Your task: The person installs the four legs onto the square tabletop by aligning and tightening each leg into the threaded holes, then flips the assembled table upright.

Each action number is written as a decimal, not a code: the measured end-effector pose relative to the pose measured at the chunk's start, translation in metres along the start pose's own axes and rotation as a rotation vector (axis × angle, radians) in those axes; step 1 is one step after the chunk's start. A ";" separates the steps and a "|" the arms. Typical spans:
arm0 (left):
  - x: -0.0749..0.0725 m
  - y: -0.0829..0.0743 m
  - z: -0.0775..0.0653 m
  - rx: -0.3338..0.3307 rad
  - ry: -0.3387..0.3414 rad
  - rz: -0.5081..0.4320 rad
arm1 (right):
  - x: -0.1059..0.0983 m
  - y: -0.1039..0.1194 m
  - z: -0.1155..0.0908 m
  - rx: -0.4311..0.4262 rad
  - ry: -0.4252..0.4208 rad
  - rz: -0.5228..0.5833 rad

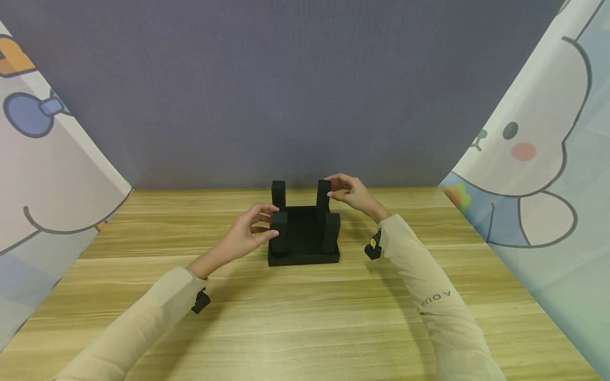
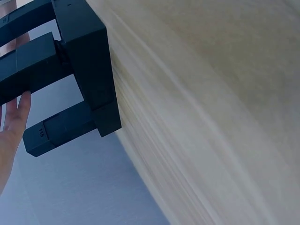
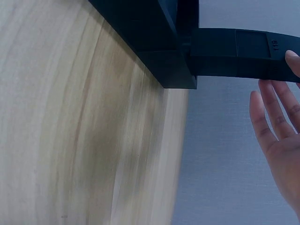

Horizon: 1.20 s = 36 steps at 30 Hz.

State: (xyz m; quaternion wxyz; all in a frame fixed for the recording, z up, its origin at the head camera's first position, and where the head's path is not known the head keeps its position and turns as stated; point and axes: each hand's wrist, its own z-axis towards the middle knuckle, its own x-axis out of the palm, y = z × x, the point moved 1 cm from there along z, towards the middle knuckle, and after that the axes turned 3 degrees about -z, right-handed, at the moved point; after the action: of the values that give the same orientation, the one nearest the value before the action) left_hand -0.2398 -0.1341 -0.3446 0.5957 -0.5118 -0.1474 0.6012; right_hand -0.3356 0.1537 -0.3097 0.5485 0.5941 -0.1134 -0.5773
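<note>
A black square base [image 1: 303, 260] with a low rim lies on the table, and a black post stands upright at each corner. My left hand [image 1: 245, 235] holds the front left post [image 1: 279, 235], thumb on the near side and fingers on the far side. At the back right post [image 1: 323, 196], the thumb and fingers of my right hand [image 1: 351, 193] pinch it near its top. Small raised marks show near the end of that post [image 3: 225, 54] in the right wrist view. The back left post [image 1: 278, 193] and front right post [image 1: 331, 233] are untouched.
The wooden table [image 1: 305, 323] runs back to a grey-blue panel [image 1: 286, 95] close behind the base. Cartoon-printed cloths [image 1: 538, 137] hang at both sides. A small black device [image 1: 374, 246] is worn at each sleeve cuff.
</note>
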 end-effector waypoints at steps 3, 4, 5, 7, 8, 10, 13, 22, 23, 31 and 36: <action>-0.001 0.000 0.001 0.001 0.034 0.012 | 0.000 -0.001 0.000 -0.004 -0.001 0.001; -0.001 0.001 0.001 0.000 0.044 0.013 | 0.000 -0.001 0.000 -0.008 -0.002 0.001; -0.001 0.001 0.001 -0.003 0.055 0.013 | 0.001 -0.001 0.001 -0.010 -0.003 0.003; -0.001 0.000 0.001 -0.008 0.071 0.012 | 0.001 -0.001 0.001 -0.009 -0.002 0.003; -0.001 0.000 0.001 -0.013 0.076 0.011 | 0.001 0.000 0.001 -0.005 -0.002 0.004; -0.001 -0.001 0.001 -0.023 0.077 0.012 | 0.001 0.000 0.001 0.005 -0.001 0.003; 0.001 -0.002 0.000 -0.041 0.058 0.012 | 0.001 0.000 0.000 0.011 -0.003 0.000; 0.007 -0.003 0.000 -0.021 -0.046 0.089 | 0.000 0.000 0.001 -0.003 -0.001 -0.004; 0.007 -0.003 0.000 -0.015 -0.054 0.103 | 0.000 0.000 0.001 -0.004 0.000 -0.007; 0.011 -0.006 0.001 -0.001 -0.098 0.137 | -0.001 0.001 0.000 -0.018 -0.003 0.002; 0.012 -0.006 0.002 0.021 -0.105 0.150 | -0.001 0.000 -0.001 -0.008 0.001 0.001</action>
State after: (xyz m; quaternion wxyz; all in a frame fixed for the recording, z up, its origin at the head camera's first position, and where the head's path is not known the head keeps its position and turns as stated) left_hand -0.2350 -0.1208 -0.3440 0.5457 -0.4831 -0.1332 0.6716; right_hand -0.3352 0.1551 -0.3089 0.5511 0.5923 -0.1111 -0.5771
